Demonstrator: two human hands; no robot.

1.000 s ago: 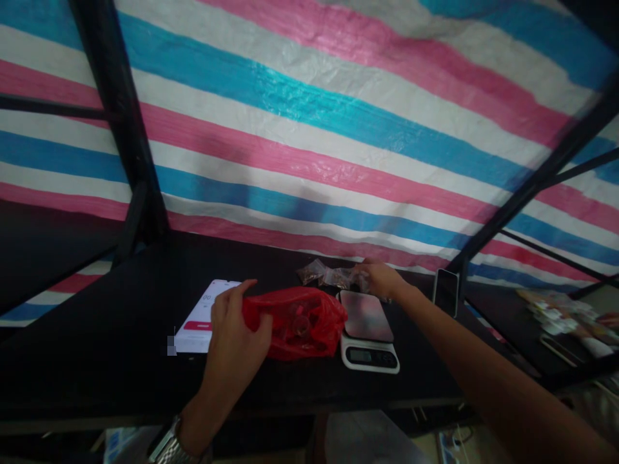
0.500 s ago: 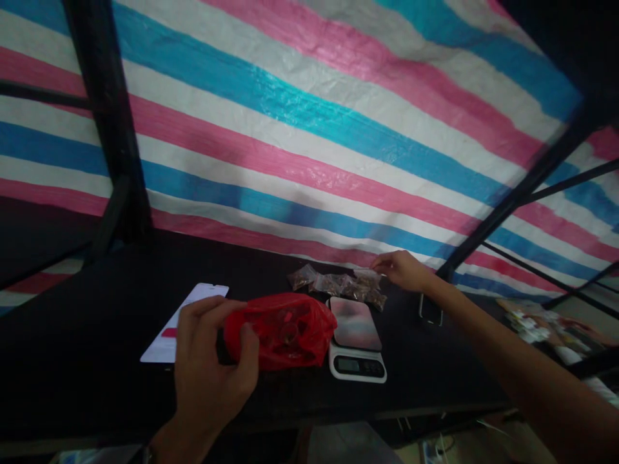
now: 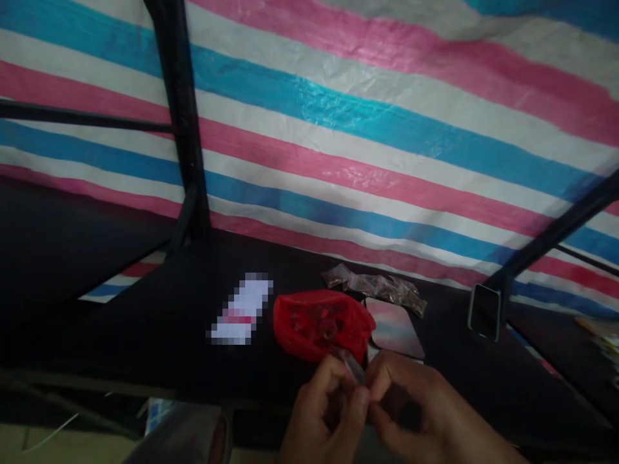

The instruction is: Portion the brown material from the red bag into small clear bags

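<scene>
1. Striped tarp (image 3: 367, 122) in pink, blue and white filling the whole background, hung behind black frame bars (image 3: 186, 129).
2. Black table (image 3: 120, 322) spanning the lower half, dim and hard to read at its edges.
3. Left hand (image 3: 322, 415) and right hand (image 3: 411, 412) low in the middle, brought together in front of the table's near edge, fingertips touching.
4. Red plastic bag (image 3: 319, 322) lying crumpled on the table just beyond the hands, with roundish shapes showing faintly through the film.
5. Kitchen scale (image 3: 394, 325) just right of the red plastic bag, touching or nearly touching it; shiny platform up, front edge hidden behind the right hand.
6. Pixelated white rectangle (image 3: 242, 309) left of the red plastic bag, flat on the table, a red band across it.
7. Phone (image 3: 483, 311) standing upright at the right, leaned on a slanted frame bar, screen dark.
8. Row of small clear packets (image 3: 377, 287) with brownish contents lying at the back of the table, against the tarp, behind the scale.
9. Small clear packet (image 3: 353, 367) pinched between the fingertips of both hands, held above the table edge, tilted, just in front of the red plastic bag; contents too blurred to make out.
</scene>
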